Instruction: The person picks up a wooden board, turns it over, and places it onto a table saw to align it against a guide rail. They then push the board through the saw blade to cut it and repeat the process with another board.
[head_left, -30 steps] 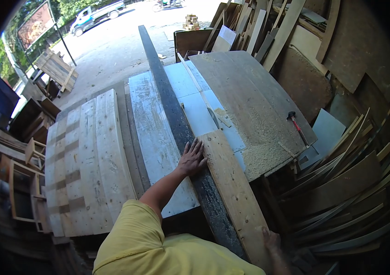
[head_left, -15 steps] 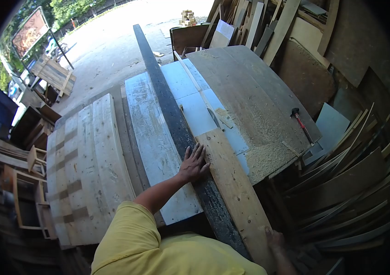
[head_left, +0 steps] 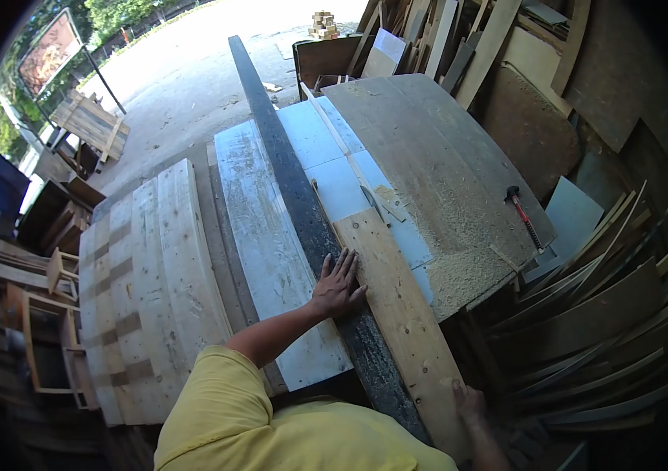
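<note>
A pale wooden plank with small dark knots lies lengthwise on the table, its left edge along a long dark beam. My left hand lies flat with fingers spread over the beam, its fingertips reaching the plank's left edge. Near the plank's close end, my right hand grips its right edge; part of the fingers is hidden. Beyond the plank's far end a thin curved saw blade stands up from the white tabletop panel. A narrow light strip extends away from the blade.
Sawdust covers the table's right side, where a red-and-black hammer-like tool lies. Joined pale boards stand at the left. Offcuts and leaning panels crowd the right. A wooden frame sits far left.
The plank has slid slightly forward, its far end now closer to the saw blade. My left hand stays spread on the beam, and my right hand remains at the plank's edge.
</note>
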### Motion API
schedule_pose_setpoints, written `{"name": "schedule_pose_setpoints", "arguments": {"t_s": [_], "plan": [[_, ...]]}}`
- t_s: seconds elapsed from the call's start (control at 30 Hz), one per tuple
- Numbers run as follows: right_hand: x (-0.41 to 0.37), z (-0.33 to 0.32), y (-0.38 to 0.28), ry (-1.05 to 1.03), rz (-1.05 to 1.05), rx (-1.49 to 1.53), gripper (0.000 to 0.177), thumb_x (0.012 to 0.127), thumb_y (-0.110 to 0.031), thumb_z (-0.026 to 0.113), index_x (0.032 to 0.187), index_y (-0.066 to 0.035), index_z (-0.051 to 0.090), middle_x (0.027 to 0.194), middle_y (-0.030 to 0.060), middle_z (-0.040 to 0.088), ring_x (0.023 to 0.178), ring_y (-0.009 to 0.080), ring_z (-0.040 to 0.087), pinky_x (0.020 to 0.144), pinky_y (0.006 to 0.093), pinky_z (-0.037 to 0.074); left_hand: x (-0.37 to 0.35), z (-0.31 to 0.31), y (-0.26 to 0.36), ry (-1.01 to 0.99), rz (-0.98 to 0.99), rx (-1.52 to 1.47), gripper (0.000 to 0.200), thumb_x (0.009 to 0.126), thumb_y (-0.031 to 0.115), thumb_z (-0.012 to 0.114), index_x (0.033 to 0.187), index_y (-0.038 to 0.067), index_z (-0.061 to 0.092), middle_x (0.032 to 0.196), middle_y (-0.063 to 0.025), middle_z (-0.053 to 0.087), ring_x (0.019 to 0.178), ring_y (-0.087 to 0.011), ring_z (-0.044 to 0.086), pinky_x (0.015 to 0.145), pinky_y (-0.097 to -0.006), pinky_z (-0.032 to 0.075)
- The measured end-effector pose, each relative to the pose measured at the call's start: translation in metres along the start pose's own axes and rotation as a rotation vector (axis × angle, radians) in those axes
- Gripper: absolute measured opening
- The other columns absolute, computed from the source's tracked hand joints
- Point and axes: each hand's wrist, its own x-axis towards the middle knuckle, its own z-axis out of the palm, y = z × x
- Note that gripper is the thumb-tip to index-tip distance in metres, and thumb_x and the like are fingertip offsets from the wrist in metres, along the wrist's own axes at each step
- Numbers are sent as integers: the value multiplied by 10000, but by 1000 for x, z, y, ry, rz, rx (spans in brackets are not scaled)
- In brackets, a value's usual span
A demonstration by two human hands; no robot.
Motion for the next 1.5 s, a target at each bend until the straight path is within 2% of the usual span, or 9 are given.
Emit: {"name": "schedule_pose_setpoints", "arguments": {"t_s": [0.07,0.13,0.27,0.33,0.53,0.93,1.5], "plan": [[4,2,-3,-32,23,2,804,899,-699,412,810,61,660,789,333,620,839,505,622,730,543,482,1,-1,0,-15,0,2,784,968,520,379,1480,-60,249,1577,-196,203,1491,-292,103,1183,-515,9],[9,8,-5,59,-13,-29,761,911,-661,437,731,48,644,713,320,610,762,502,627,672,545,494,1,-1,1,-8,1,4,788,968,525,373,1479,-61,252,1581,-192,193,1492,-287,97,1183,-514,7],[18,7,-15,59,-29,0,763,910,-664,435,744,49,649,723,323,613,771,502,629,676,545,493,1,-6,2,-52,-13,29,791,970,523,374,1491,-53,220,1595,-178,151,1496,-276,71,1185,-504,-10],[23,7,-18,8,-4,-19,773,914,-666,424,814,59,674,758,321,620,819,497,628,721,534,487,1,-6,1,-40,-10,12,789,970,520,376,1488,-55,224,1594,-180,156,1496,-278,71,1185,-504,-10],[37,11,-29,9,-7,-6,754,915,-656,431,865,49,692,777,311,630,818,493,629,719,524,489,1,-3,0,-35,-5,1,780,970,519,363,1482,-58,247,1586,-185,181,1495,-285,78,1184,-505,-13],[67,11,-66,14,0,26,784,896,-686,440,782,59,657,756,319,624,790,492,637,682,526,499,0,-4,-1,-9,-6,-40,779,968,515,377,1475,-64,257,1583,-187,189,1494,-288,84,1182,-514,-22],[91,16,-91,43,-16,11,792,904,-685,424,790,57,675,763,322,630,791,486,641,708,525,500,1,-6,-1,-4,-12,-70,794,964,523,377,1487,-55,227,1591,-185,165,1496,-289,67,1185,-510,-19]]}}
